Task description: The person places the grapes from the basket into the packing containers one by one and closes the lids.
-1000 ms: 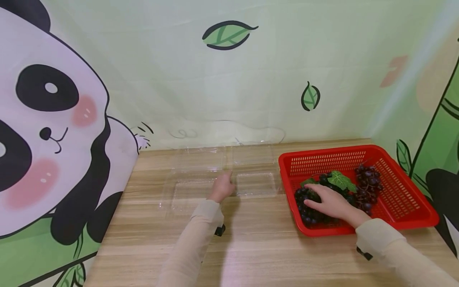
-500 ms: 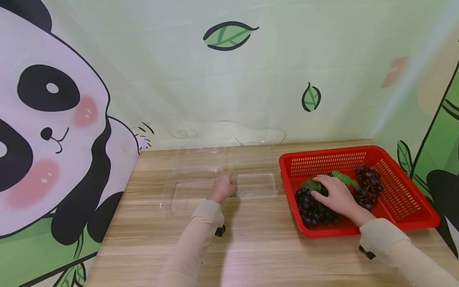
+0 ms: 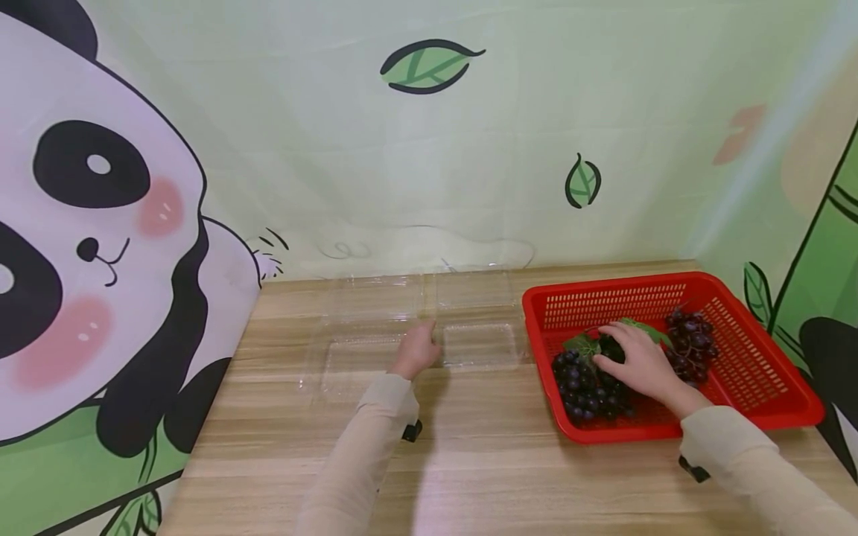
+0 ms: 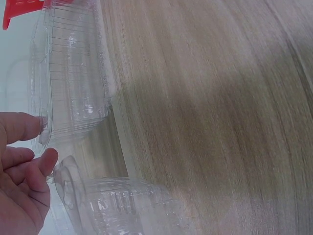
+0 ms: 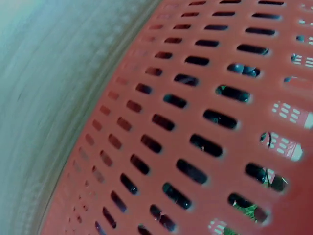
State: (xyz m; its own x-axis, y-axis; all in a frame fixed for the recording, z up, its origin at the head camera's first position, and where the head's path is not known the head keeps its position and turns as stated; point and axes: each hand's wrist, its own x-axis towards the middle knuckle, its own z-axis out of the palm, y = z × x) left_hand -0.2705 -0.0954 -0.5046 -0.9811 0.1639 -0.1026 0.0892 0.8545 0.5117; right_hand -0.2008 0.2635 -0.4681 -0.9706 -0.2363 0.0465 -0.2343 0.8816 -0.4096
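Note:
Four-sided clear plastic containers stand on the table, the near-right one (image 3: 479, 345) beside the near-left one (image 3: 362, 365). My left hand (image 3: 415, 348) is between these two; in the left wrist view its thumb and curled fingers (image 4: 46, 159) pinch the rim of a clear plastic container (image 4: 78, 73). Inside the red basket (image 3: 751, 420), my right hand (image 3: 643, 365) curls over a dark bunch of grapes (image 3: 611, 348), thumb on the near side. A black bunch (image 3: 583, 387) lies left of it, a purple bunch (image 3: 692, 339) to the right. The right fingertips are partly hidden.
Two more clear containers, back left (image 3: 375, 296) and back right (image 3: 472, 289), stand near the wall. Green leaves (image 3: 582, 344) lie among the grapes. In the right wrist view the slotted basket wall (image 5: 195, 122) fills most of the frame. A printed cloth (image 3: 429, 164) hangs behind the table.
My right hand has shifted right over the grapes, uncovering more of the black bunch, and a green leaf beside it is now more covered. The left hand stays in place.

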